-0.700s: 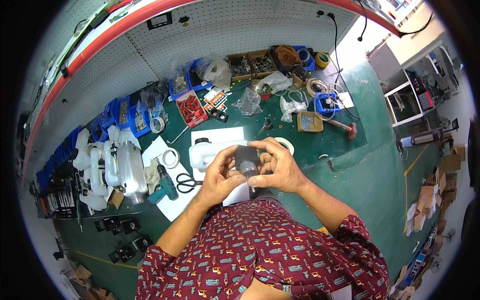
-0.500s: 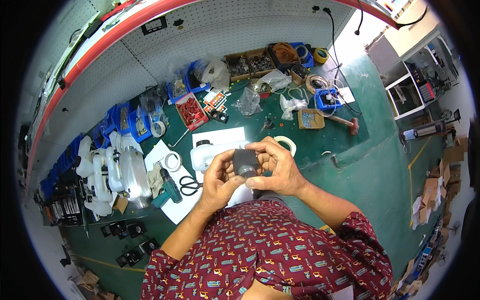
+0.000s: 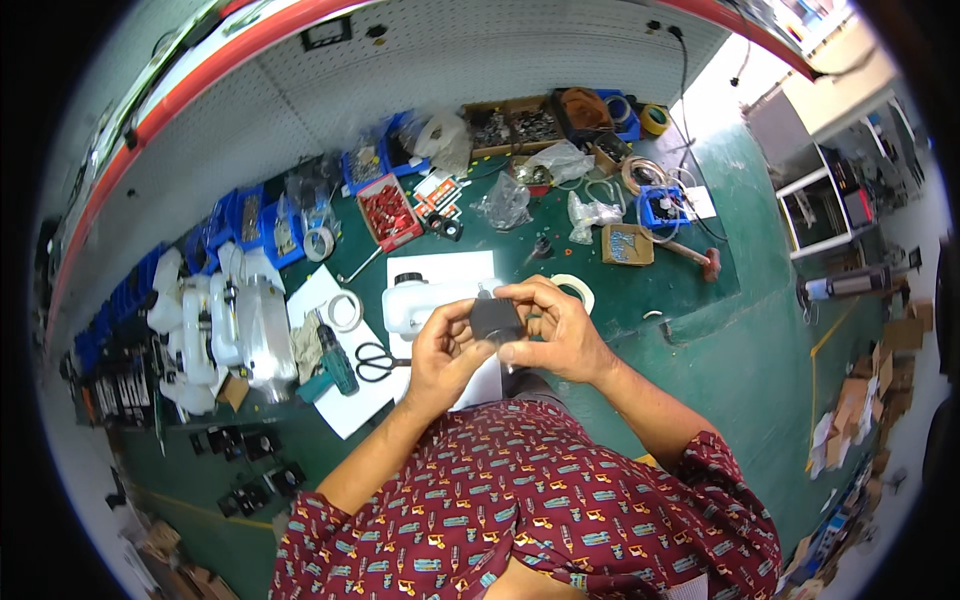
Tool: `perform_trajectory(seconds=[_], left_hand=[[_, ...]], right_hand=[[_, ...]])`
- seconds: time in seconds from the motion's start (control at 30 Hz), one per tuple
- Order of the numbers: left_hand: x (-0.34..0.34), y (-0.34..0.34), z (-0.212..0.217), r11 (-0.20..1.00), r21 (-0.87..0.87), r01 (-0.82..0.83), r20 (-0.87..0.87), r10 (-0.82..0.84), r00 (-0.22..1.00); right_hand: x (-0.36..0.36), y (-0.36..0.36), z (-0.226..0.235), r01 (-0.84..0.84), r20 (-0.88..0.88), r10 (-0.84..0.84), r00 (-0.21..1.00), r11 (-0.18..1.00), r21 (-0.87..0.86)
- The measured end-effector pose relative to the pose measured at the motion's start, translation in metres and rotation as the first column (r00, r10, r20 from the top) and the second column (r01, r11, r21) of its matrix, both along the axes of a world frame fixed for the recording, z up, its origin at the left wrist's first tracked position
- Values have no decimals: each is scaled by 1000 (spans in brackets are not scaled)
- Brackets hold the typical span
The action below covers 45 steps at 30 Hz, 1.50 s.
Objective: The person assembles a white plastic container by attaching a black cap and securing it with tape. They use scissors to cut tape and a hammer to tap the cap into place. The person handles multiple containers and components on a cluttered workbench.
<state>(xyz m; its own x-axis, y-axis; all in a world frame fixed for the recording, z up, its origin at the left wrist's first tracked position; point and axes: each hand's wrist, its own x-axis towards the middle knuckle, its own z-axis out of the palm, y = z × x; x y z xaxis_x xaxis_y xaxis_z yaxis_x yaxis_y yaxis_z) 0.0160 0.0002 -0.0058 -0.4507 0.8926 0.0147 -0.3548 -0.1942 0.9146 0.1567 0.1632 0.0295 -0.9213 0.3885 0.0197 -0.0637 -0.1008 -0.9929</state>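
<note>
Between my two hands is a small black block-shaped part [image 3: 496,319] with a pale nub at its far end; I cannot tell exactly what it is. My left hand [image 3: 440,358] grips its left side, thumb at the near edge. On the other side, my right hand [image 3: 562,335] closes round it with fingers over the far corner and thumb at the near end. Just beyond my left hand lies a white plastic tank [image 3: 402,306] with a black cap, partly hidden by my hands. Black-handled scissors [image 3: 375,364] rest left of my left hand.
A green cordless drill [image 3: 338,362] and a tape roll [image 3: 345,311] lie at left, beside several white tanks [image 3: 195,320]. Another tape roll [image 3: 580,288] is behind my right hand. Farther back are a red-parts box [image 3: 388,212], a carton [image 3: 627,244] and a hammer [image 3: 709,263].
The black part has been tilted in my hands: its ribbed face and round metal near end show less, and a nub shows at the far end. The view has shifted slightly.
</note>
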Motion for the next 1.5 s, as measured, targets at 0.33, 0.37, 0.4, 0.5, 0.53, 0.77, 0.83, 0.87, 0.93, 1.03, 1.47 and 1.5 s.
perform_trajectory(seconds=[0.33,0.37,0.4,0.5,0.53,0.77,0.83,0.87,0.93,1.03,1.47,1.5], left_hand=[[15,-21,-113,888,-459,44,-280,-191,941],[14,-25,-120,879,-473,64,-294,-225,929],[14,-30,-132,873,-486,37,-272,-191,943],[9,-42,-183,883,-467,-51,-116,-4,993],[7,-43,-191,871,-477,-119,-110,75,991],[-3,-24,-194,766,-615,-187,115,322,940],[-3,-17,-195,750,-632,-193,139,355,925],[-2,-13,-195,747,-636,-191,149,363,920],[-2,-11,-203,736,-643,-212,123,373,920],[0,-3,-212,752,-615,-237,91,367,926],[10,2,-213,724,-631,-279,50,397,916],[9,3,-212,732,-622,-277,66,402,913]], right_hand=[[29,-37,-153,112,462,-91,882,993,-19],[32,-35,-169,56,442,-130,887,983,177],[32,-33,-179,-3,412,-159,897,931,365],[11,-21,-183,-38,317,-156,936,848,529],[3,-16,-186,-56,270,-140,952,793,607],[-55,-5,-184,-158,235,-51,971,601,784],[-57,-6,-191,-144,218,-72,973,547,825],[-56,-8,-193,-136,208,-83,975,518,844],[-57,-8,-194,-120,201,-93,975,541,832],[-53,-2,-213,-106,177,-93,980,508,855],[-48,-5,-203,-69,184,-161,970,543,837],[-48,-4,-201,-63,185,-155,970,579,813]])
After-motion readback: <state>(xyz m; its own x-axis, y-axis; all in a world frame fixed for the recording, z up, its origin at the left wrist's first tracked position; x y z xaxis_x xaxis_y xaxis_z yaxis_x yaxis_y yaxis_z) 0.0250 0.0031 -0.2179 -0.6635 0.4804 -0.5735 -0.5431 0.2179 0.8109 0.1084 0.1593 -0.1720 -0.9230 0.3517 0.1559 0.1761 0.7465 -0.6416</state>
